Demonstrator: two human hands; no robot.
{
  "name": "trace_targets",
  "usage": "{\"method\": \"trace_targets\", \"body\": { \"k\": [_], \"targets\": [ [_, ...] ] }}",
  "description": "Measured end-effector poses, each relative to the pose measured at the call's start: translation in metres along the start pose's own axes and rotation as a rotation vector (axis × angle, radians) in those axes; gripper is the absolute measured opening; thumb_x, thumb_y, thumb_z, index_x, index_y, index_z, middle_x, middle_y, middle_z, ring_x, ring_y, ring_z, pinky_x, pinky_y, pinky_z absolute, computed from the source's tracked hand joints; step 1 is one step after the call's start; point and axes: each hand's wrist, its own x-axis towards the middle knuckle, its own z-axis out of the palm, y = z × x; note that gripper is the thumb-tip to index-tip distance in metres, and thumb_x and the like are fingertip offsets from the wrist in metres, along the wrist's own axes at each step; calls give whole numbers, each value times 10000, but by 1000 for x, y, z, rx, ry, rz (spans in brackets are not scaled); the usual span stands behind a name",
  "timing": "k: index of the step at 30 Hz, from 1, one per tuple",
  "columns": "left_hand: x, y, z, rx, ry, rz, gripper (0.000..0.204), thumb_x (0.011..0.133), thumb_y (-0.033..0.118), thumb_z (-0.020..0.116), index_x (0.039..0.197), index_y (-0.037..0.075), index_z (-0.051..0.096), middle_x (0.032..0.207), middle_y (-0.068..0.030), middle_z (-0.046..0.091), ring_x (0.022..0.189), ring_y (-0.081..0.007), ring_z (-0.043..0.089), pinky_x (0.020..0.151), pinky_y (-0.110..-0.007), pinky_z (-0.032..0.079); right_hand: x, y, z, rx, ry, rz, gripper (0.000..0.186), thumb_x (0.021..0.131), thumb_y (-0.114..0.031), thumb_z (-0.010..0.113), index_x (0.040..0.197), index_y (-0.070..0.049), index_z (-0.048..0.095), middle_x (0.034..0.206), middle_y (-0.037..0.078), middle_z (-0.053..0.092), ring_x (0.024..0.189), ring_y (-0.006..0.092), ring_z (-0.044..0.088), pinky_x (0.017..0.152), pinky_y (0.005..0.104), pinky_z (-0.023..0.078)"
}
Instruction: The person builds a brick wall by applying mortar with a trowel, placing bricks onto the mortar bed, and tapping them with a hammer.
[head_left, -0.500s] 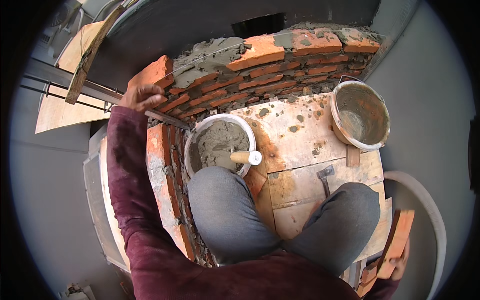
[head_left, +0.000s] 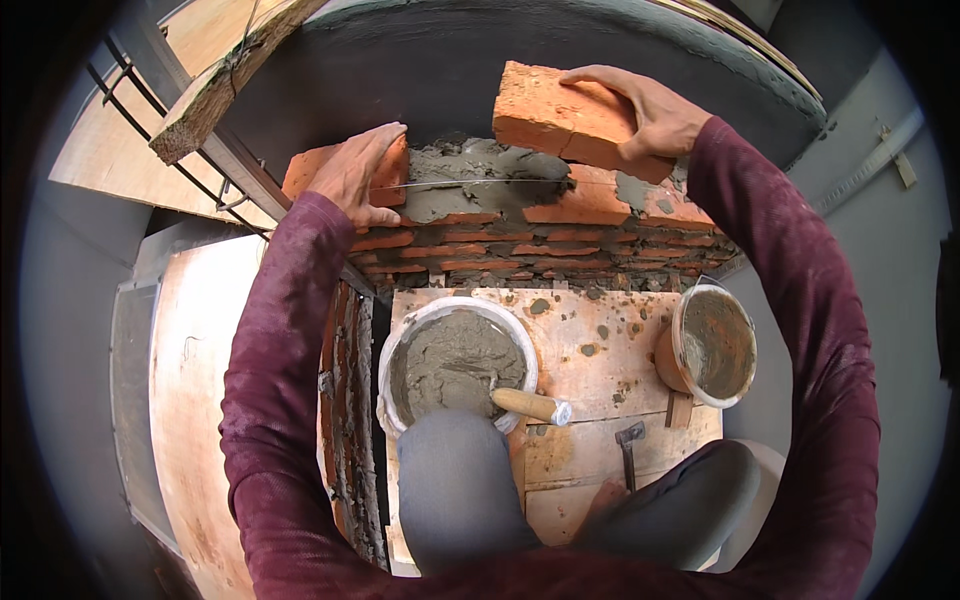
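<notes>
The left hand (head_left: 348, 178) covers the middle of the end brick (head_left: 308, 165). The right hand (head_left: 658, 115) hides some of the held brick (head_left: 555, 112). The left knee (head_left: 452, 450) covers part of the bucket (head_left: 387, 380). The right leg (head_left: 695, 500) hides the end of the dark tool (head_left: 629, 440). The top edge cuts off the plank (head_left: 215, 97).

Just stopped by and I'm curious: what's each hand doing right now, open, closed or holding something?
Left hand: spread over the orange end brick; whether it grips cannot be told.
Right hand: closed, holding a raised brick.
</notes>
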Motion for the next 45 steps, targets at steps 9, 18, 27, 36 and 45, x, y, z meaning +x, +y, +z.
{"method": "trace_targets", "body": {
  "k": [9,18,27,36,45],
  "targets": [
    [4,2,14,110,-24,-2,1151,543,122,923,1508,180,296,1526,-100,386,1373,-329,403,1142,-434,388,81,24,61,1,-226,-38,936,446,-69,682,1364,-160,527,1268,144,571,1131,306,570,1016,399,482],
    [19,2,36,220,-15,-32,1090,621,356,879,1530,298,280,1547,-2,379,1354,-295,432,1055,-445,485,99,26,87,-33,-316,-108,980,424,-34,686,1383,-181,544,1329,101,545,1223,317,509,1093,407,425],
    [34,2,62,421,4,-104,821,748,573,733,1470,343,416,1510,36,436,1209,-305,517,987,-459,521,95,32,98,-233,-286,-49,1070,430,-63,769,1424,-356,505,1515,143,365,1360,357,403,1172,475,343],
    [35,9,69,462,28,-115,796,769,422,793,1468,315,429,1489,59,464,1197,-284,507,958,-467,512,87,20,99,-333,-286,-15,1077,431,-84,745,1433,-387,491,1485,145,396,1350,348,413,1140,451,374],
    [23,2,64,505,-5,-149,827,739,449,797,1469,302,439,1498,26,464,1247,-336,486,1052,-425,462,-57,-46,69,305,158,-150,357,934,-259,611,1180,0,620,986,117,673,900,200,664,807,325,545]
  ]
}}
